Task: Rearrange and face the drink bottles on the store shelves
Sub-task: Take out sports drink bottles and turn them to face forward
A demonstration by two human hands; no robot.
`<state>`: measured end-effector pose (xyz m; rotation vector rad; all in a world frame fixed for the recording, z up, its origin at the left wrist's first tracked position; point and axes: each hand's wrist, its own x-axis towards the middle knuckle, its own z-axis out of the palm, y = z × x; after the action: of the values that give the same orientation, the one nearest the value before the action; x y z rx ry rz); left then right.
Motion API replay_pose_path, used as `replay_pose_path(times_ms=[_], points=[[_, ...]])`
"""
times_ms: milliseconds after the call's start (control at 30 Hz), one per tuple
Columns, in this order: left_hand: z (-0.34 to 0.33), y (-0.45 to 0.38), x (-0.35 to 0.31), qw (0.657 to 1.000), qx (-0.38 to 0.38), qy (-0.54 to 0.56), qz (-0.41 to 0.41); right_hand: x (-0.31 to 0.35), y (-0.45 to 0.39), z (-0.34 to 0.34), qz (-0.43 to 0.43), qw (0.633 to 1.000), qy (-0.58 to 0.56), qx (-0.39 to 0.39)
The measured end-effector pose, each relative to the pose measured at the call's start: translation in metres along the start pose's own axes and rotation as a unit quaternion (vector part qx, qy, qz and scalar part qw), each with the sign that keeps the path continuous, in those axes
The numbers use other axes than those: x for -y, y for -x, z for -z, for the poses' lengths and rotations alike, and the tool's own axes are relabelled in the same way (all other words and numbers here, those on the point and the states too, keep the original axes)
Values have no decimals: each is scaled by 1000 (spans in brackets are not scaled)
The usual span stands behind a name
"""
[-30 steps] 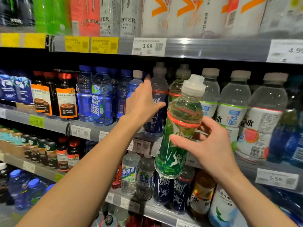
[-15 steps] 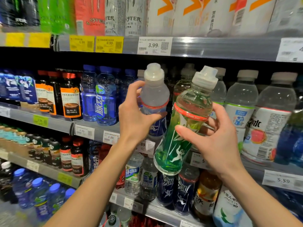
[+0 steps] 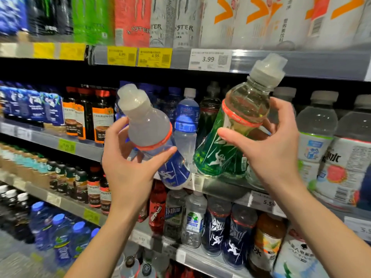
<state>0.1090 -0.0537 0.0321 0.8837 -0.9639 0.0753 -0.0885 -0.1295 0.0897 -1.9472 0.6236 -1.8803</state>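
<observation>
My left hand [image 3: 128,163] grips a blue-labelled sports bottle [image 3: 149,129] with cloudy liquid and a grey cap, tilted left, held in front of the middle shelf. My right hand [image 3: 269,149] holds a green-labelled sports bottle [image 3: 230,141] with yellowish liquid and a grey cap, tilted right, its base near the middle shelf edge [image 3: 218,187]. Between the two stands a blue-labelled water bottle [image 3: 185,125] and, behind it, another green bottle [image 3: 208,115] on the shelf.
White-labelled bottles [image 3: 315,141] fill the middle shelf on the right, dark coffee bottles [image 3: 102,117] on the left. Energy drink cans [image 3: 132,19] line the top shelf. Blue sports bottles [image 3: 239,237] and water bottles [image 3: 193,219] stand on the lower shelf.
My left hand reached to the shelf, took the blue-labelled bottle and pulled it out and down to the left. The green bottle in my right hand rose and tilted right.
</observation>
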Motion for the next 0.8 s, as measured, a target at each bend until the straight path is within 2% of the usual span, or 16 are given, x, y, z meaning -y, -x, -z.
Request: replay_pose_path(times_ms=[233, 567, 800], points=[[18, 10, 2, 1000, 3, 8, 19, -17, -12, -31, 22, 999, 31, -10], [26, 19, 9, 998, 22, 15, 51, -42, -9, -48, -16, 997, 72, -21], [26, 23, 7, 998, 24, 17, 52, -46, -11, -59, -26, 989, 146, -29]])
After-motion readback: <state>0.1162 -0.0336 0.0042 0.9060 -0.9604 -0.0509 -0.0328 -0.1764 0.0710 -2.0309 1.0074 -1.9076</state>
